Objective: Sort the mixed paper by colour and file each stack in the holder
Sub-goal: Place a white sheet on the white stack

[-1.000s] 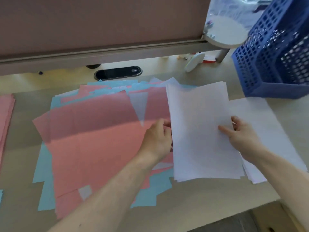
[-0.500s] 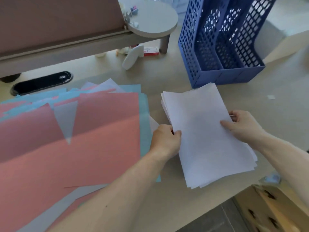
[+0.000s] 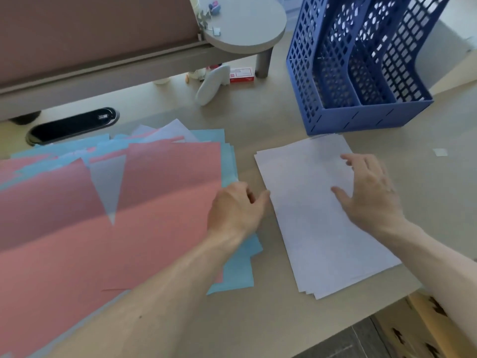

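Item one: white paper stack (image 3: 309,241), squared but slightly fanned at its near corner. It lies flat on the bench (image 3: 284,120) between our two hands and under the right one.

Item two: right hand (image 3: 371,195), fingers spread and relaxed over the far half of the white stack, gripping nothing. We cannot tell whether the thumb touches the top sheet.

Item three: left hand (image 3: 237,210), knuckles up and fingers loosely curled, holding nothing. Its thumb tip reaches the stack's left edge, and the hand sits over the right edge of the mixed pile.

Item four: mixed pile, spreading out to the left of our left hand. It is made up of pink sheets (image 3: 154,202) on top and blue sheets (image 3: 232,275) showing beneath along the right and far edges.

Item five: blue mesh holder (image 3: 361,112), upright beyond our right hand, with two compartments visible. Its front wall stands just past the far end of the white stack.

Item six: a small red-and-white box (image 3: 241,74), well beyond our left hand, beside a white object (image 3: 211,82) we cannot identify.
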A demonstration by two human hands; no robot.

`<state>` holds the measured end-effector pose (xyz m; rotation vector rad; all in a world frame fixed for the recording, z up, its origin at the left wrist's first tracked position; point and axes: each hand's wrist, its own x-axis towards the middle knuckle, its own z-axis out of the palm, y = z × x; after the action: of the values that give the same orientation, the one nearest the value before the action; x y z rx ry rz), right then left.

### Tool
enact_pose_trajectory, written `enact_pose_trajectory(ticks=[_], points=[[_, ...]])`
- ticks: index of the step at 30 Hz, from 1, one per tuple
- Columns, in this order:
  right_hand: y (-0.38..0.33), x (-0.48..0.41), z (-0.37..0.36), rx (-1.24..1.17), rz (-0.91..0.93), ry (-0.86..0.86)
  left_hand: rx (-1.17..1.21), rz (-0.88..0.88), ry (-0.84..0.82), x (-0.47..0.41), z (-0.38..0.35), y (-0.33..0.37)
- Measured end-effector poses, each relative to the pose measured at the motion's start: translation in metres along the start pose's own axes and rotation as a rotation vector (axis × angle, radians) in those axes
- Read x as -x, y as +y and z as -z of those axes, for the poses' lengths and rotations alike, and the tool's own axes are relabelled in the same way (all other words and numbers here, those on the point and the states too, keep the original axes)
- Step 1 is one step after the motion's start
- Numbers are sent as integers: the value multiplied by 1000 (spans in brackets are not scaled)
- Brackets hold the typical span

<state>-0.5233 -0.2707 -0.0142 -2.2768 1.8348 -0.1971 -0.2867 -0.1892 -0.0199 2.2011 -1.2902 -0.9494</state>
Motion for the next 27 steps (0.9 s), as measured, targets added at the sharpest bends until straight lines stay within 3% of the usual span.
enact_pose_trajectory(ticks=[3, 6, 9, 12, 19, 23, 27], points=[[-78, 8, -13, -243, 138, -79, 11, 58, 209, -9, 61, -46], [-164, 22, -39, -510, 67, -227, -69, 238, 328, -11, 121, -105], [-215, 29, -55, -634, -157, -354, -93, 463, 284, -3, 153, -140], [-230, 29, -68, -593, -262, -372, -23, 511, 221, 4, 157, -150], [-234, 28, -82, -492, -263, -322, 230, 430, 128, -3, 157, -157], [-237, 29, -80, -486, -279, -287, 152, 134, 135, 10, 156, -164], [-263, 37, -75, -557, -215, -195, 382, -44, 217, 30, 180, -189]])
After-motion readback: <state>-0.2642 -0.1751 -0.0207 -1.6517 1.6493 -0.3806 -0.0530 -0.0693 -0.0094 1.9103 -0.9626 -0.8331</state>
